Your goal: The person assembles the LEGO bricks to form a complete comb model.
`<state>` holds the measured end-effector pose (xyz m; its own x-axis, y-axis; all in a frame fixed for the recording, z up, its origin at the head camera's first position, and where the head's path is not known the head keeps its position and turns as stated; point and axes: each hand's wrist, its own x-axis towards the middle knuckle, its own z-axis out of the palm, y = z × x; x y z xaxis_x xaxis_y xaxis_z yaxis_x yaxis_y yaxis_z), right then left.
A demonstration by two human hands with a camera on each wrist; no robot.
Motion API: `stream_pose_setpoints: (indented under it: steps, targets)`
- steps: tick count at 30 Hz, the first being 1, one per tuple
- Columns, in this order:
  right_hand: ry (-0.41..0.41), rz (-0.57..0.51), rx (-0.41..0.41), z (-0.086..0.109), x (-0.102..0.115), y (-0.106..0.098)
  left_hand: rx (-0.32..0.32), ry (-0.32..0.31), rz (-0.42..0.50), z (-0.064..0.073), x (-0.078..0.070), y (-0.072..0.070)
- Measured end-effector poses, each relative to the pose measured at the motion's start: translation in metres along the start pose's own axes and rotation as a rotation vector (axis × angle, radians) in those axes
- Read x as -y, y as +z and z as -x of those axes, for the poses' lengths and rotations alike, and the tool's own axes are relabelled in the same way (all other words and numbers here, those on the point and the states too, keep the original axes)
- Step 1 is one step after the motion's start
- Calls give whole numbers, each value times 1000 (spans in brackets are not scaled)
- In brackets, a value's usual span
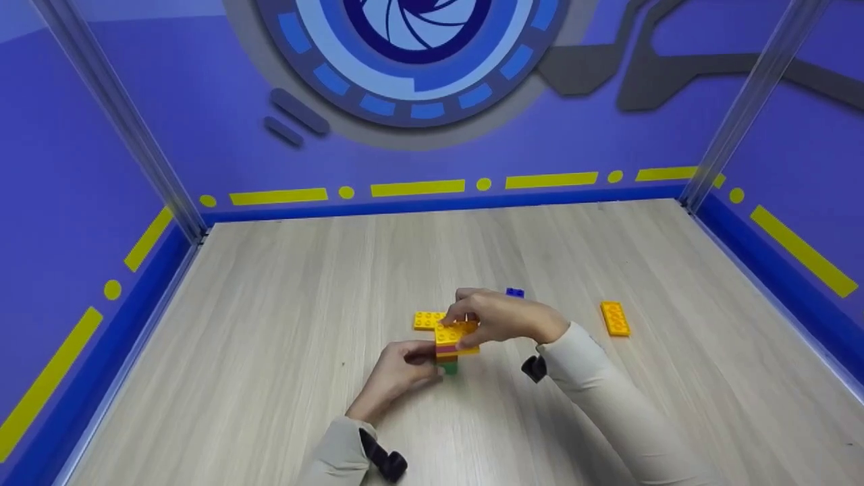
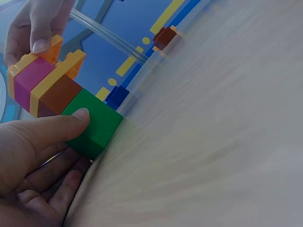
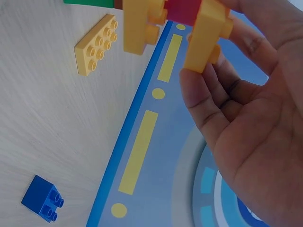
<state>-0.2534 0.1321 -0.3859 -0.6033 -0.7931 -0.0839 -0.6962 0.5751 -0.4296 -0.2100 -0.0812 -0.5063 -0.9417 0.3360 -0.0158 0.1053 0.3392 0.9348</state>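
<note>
Sleeves nearest the head camera: right sleeve [image 1: 607, 398] and left sleeve [image 1: 335, 453], both cut off at the lower edge, a black strap [image 1: 385, 459] by the left cuff.

Left hand [image 1: 397, 370]: gripping the green block [image 2: 99, 125], thumb on one face, fingers curled low round the other side. Right hand [image 1: 503, 316]: pinching the upper yellow plate [image 1: 449, 333] between thumb and fingers.

Stack order, base up: green block, brown block [image 2: 62, 93], lower yellow plate [image 2: 52, 82], magenta block [image 2: 34, 80], upper yellow plate. Stack is between the hands, low on the tabletop [image 1: 270, 337].

Key relation (judged): upper plate lies to the right hand's left, long axis running roughly across, from hand to hand; both plates overhang the green block on the right hand's side. Right hand is nearer the top, left hand nearer the base.

Loose: yellow brick plate [image 1: 425, 320] just beyond the stack; blue block [image 1: 515, 293] past the right hand; orange plate [image 1: 615, 318] well apart, far right.

Unclear: fingers hide part of the upper plate, so whether it is fully seated cannot be told. Right-wrist view crops the stack. Left-wrist view shows a reddish-brown block [image 2: 164, 38] with orange edges; its match to the orange plate is uncertain.
</note>
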Motion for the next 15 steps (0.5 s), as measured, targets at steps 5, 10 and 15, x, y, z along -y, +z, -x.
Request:
stream_pose_setpoints:
  steps: [5,10,15]
  targets:
    - [-1,11,7,0,1,-1,-6,15,10,0,0,0]
    - [-18,37,8,0,1,-1,-9,19,33,3,-9,1]
    - [-38,57,5,0,1,-2,-12,19,25,2,-5,1]
